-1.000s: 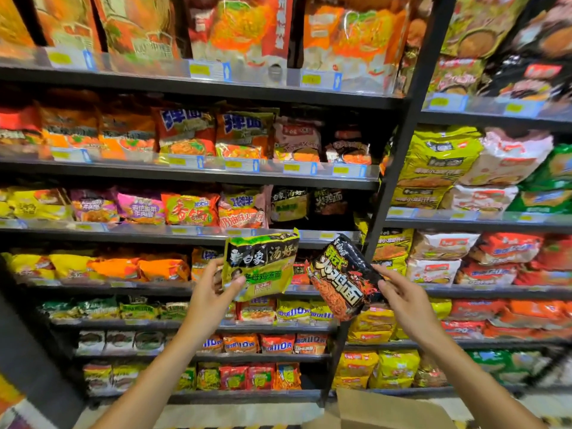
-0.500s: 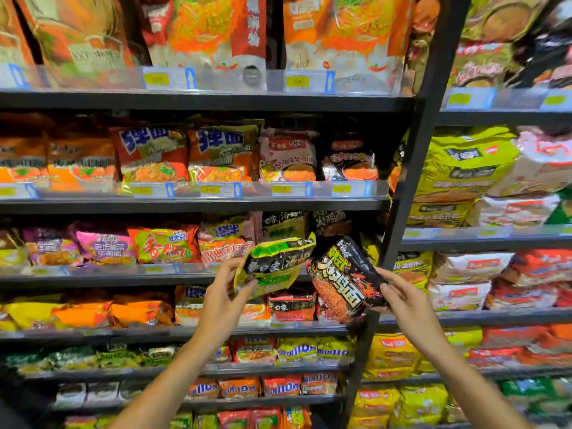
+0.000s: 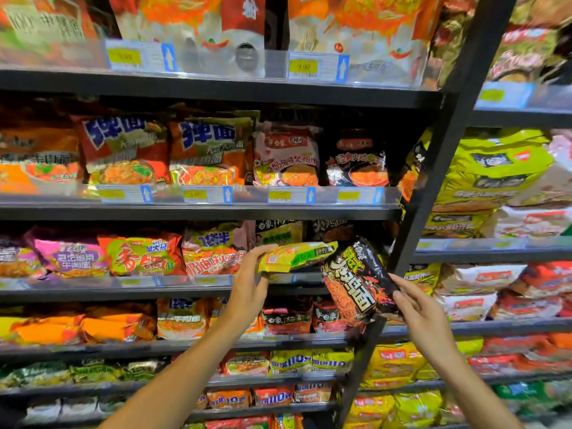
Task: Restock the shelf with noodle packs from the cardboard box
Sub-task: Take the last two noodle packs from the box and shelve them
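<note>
My left hand (image 3: pixel 247 280) grips a yellow-green noodle pack (image 3: pixel 294 257) by its left end. The pack is tipped nearly flat, level with the front lip of the middle shelf (image 3: pixel 173 281), under matching green packs (image 3: pixel 278 232) at the back. My right hand (image 3: pixel 418 308) pinches the lower right edge of a black noodle pack (image 3: pixel 356 280) with orange lettering, held upright and tilted in front of the dark upright post (image 3: pixel 411 224). Behind it more black packs (image 3: pixel 329 229) stand on the same shelf. The cardboard box is out of view.
Dark metal shelves packed with noodle packs fill the view, several tiers high. Clear price-tag strips (image 3: pixel 278 195) run along each shelf front. A second shelving bay (image 3: pixel 495 249) with larger yellow, white and red bags stands to the right of the post.
Both hands have risen toward the middle shelf. The yellow-green pack has tipped from upright to nearly flat and moved in toward the shelf. The view has tilted up and the box has left the frame.
</note>
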